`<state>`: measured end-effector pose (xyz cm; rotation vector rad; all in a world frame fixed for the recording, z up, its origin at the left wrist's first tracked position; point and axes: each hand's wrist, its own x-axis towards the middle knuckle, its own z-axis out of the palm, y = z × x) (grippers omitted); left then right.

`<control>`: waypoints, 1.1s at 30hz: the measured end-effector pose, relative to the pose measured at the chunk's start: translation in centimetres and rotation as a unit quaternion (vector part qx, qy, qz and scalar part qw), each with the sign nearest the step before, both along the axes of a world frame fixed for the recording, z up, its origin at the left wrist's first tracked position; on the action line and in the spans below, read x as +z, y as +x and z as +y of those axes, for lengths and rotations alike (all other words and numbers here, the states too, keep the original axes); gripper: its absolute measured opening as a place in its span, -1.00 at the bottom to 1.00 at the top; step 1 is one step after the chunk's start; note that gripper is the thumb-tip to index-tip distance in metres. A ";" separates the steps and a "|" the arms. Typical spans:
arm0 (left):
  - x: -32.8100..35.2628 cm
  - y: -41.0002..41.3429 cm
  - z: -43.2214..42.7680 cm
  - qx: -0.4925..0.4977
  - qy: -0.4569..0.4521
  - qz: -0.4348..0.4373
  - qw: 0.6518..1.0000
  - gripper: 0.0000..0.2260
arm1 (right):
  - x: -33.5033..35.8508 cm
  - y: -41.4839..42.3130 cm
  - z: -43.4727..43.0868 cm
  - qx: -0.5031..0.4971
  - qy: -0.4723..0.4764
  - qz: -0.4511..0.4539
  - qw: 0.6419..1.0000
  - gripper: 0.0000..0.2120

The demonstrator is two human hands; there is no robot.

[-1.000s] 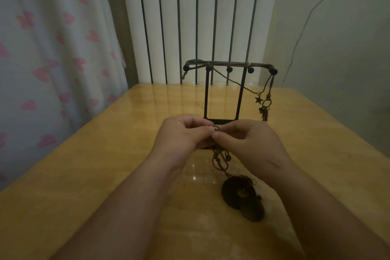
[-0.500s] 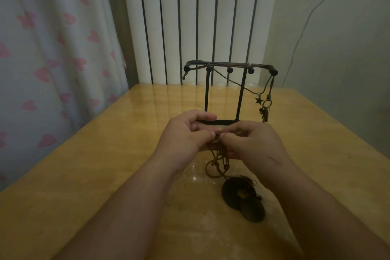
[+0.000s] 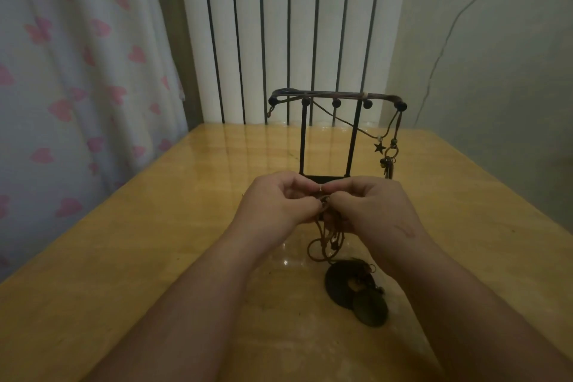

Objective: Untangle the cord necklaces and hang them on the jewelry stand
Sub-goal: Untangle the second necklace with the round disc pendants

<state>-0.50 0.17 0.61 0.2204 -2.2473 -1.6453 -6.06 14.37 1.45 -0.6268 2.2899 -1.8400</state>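
A black wire jewelry stand (image 3: pixel 325 136) stands on the wooden table (image 3: pixel 155 257) just beyond my hands. Two cord necklaces hang from it, with a star charm (image 3: pixel 379 147) and a metal pendant cluster (image 3: pixel 389 161) at its right end. My left hand (image 3: pixel 276 205) and my right hand (image 3: pixel 369 208) meet in front of the stand's base, and both pinch a tangled brown cord necklace (image 3: pixel 325 242) at its top. The cords droop in loops down to two dark round disc pendants (image 3: pixel 356 291) lying on the table.
A white ribbed radiator (image 3: pixel 288 34) stands behind the table's far edge. On the left hangs a curtain with pink hearts (image 3: pixel 77 71). A plain wall with a thin crack (image 3: pixel 446 40) rises at the right.
My fingers have shifted on the tangle, and the cord loops below them have dropped lower and spread. The disc pendants have stayed on the table.
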 end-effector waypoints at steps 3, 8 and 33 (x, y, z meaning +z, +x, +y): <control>0.1 0.2 -0.1 0.016 -0.041 0.026 0.999 -0.83 | 0.1 0.1 0.0 0.011 0.000 -0.007 1.000 -0.83; 0.0 0.6 0.3 0.036 -0.197 0.083 0.976 -0.85 | 0.3 0.1 0.3 0.031 -0.004 -0.030 0.999 -0.86; -0.3 0.3 0.1 -0.010 0.009 0.134 0.991 -0.79 | 1.0 0.2 1.1 0.053 -0.116 -0.122 0.984 -0.80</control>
